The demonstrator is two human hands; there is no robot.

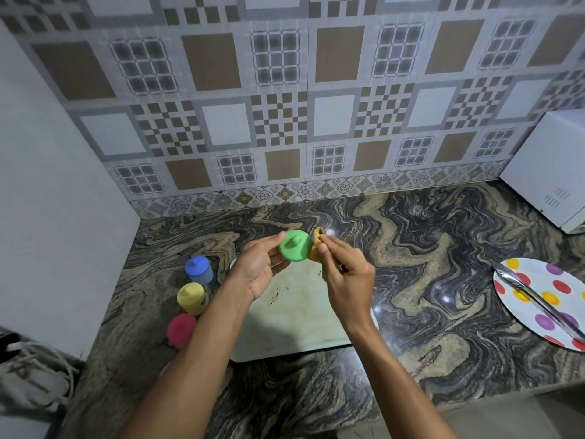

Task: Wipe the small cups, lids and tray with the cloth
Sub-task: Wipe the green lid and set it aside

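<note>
Wiping the green cup, which is being held above the tray. The left hand is holding the lidded cup, its grip curling round the body. The right hand is pinching the tan cloth against the cup's far side, its grip closing on the fabric. The blue cup, yellow cup and pink cup are standing on the tabletop just left of the tray. A thorough wipe probably means turning the cup under steady cloth pressure and covering the lid's knob and rim.
</note>
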